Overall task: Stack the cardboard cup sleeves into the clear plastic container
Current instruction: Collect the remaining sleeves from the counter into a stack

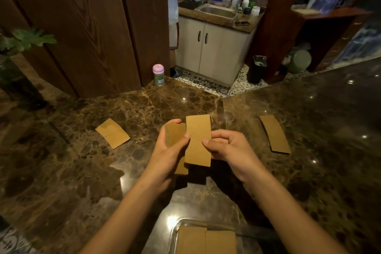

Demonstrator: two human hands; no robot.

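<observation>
We've got two cup sleeves (198,140) pinched btwn left hand (171,150) & right hand (226,148), above the marble counter (82,171) beyond the clear container (175,231) — misaligned, so one could slip out — two strays w/ them, on either side.

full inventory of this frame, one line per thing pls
Held sleeves: at least 2, tan, in both hands above the counter.
Loose sleeves: 2, tan, flat on the counter, one left, one right.
Stacked sleeves: count unclear, tan, in the container.
Clear container: 1, near edge.
Counter: 1, brown marble.
Small jar: 1, pink lid, far edge of the counter.
Plant: 1, green, far left.
Sink: 1, steel, background.
Bin: 1, black, floor.
Left hand: gripping sleeves.
Right hand: gripping a sleeve.
</observation>
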